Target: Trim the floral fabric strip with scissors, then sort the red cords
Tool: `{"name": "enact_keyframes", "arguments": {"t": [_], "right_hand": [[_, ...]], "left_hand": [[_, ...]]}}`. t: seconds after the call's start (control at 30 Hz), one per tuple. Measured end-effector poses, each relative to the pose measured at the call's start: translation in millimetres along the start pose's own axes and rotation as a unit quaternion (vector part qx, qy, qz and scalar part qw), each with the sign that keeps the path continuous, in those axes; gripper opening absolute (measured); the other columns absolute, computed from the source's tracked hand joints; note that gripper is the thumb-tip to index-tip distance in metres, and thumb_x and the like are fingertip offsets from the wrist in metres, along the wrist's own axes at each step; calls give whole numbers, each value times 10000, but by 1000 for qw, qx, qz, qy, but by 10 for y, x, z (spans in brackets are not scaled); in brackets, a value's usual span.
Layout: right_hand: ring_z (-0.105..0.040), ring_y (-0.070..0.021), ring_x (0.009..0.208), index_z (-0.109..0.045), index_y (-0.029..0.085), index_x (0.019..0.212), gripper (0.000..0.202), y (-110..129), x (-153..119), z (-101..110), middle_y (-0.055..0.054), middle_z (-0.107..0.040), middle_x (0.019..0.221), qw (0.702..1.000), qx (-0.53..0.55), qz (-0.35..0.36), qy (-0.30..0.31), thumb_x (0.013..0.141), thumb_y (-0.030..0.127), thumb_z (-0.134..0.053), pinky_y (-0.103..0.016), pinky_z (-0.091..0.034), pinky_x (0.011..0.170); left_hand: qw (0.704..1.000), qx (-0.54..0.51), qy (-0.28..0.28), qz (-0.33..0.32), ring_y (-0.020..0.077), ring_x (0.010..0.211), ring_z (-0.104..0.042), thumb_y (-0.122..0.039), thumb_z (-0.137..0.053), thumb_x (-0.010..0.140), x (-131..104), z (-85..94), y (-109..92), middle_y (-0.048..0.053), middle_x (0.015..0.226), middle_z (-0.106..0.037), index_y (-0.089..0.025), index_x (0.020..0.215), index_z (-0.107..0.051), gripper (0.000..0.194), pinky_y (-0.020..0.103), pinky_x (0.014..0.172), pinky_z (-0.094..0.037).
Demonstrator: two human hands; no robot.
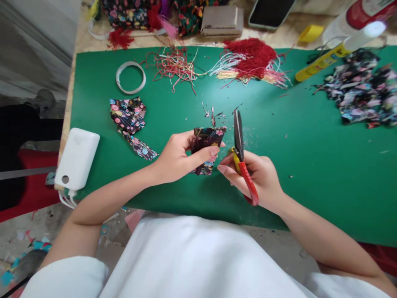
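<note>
My left hand (182,159) grips a piece of dark floral fabric (208,138), thumb across its front and fingers behind. In my right hand (262,176) is a pair of scissors (238,132) with red and yellow handles, blades pointing away from me and close together. The scissors are just right of the fabric, apart from it. Small dark clippings (213,116) lie on the green mat (173,192) beyond the fabric. Left of my left hand, more floral fabric scraps (128,114) rest on the mat.
Along the back are tangled cords (175,64), red tassels (254,58), a tape ring (130,78), a grey box (220,20) and a phone (271,12). A yellow glue stick (322,64) and heaped floral pieces (359,87) sit at right. A white power bank (77,159) occupies the left edge.
</note>
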State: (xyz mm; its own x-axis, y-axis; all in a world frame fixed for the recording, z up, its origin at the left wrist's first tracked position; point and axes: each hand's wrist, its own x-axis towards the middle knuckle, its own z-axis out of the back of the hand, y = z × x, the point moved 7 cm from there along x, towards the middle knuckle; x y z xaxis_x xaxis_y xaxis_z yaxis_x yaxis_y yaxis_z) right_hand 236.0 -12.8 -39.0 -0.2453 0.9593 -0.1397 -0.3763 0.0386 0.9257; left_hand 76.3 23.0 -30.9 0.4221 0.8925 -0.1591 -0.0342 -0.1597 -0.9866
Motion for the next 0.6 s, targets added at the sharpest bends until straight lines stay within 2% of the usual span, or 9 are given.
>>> {"name": "enact_keyframes", "arguments": {"t": [0.1, 0.2, 0.3, 0.43, 0.6], "right_hand": [[-474, -110, 446, -630, 229, 755, 281, 28, -3, 44, 35, -575, 551, 1000, 5, -2, -22, 874, 446, -763, -270, -388, 448], [-475, -126, 444, -632, 250, 734, 316, 42, -27, 98, 34, -551, 535, 998, 25, 3, -52, 851, 501, -783, -290, -382, 435], [-475, -134, 428, -655, 263, 748, 348, 33, -61, 122, 41, -503, 504, 995, 75, 1, -63, 851, 575, -767, -297, -372, 414], [-501, -127, 410, -674, 242, 769, 387, 54, -56, 94, 39, -542, 510, 991, 131, -14, -27, 842, 613, -759, -279, -379, 391], [-478, -93, 412, -620, 221, 662, 336, 149, -11, 48, 50, -548, 488, 992, 123, 1, 36, 842, 440, -801, -234, -381, 398]], "left_hand": [[999, 23, 44, 6, 127, 629, -654, -587, -669, 897, -24, -33, 7, 26, 715, -708, -165, 878, -682, 423, 244, 604, -526], [991, 14, 133, 18, 130, 594, -671, -540, -653, 922, -55, -146, 1, 26, 695, -689, -164, 844, -631, 385, 243, 584, -526], [972, -10, 225, 59, 124, 536, -677, -485, -615, 954, -112, -286, 29, 15, 696, -668, -160, 886, -600, 332, 211, 490, -500], [946, 8, 310, 95, 85, 493, -649, -390, -585, 973, -187, -422, 72, -4, 682, -654, -151, 910, -600, 248, 158, 448, -472], [926, 30, 360, 111, 70, 480, -637, -333, -528, 992, -223, -501, 108, -10, 688, -641, -158, 865, -558, 218, 140, 428, -458]]}}
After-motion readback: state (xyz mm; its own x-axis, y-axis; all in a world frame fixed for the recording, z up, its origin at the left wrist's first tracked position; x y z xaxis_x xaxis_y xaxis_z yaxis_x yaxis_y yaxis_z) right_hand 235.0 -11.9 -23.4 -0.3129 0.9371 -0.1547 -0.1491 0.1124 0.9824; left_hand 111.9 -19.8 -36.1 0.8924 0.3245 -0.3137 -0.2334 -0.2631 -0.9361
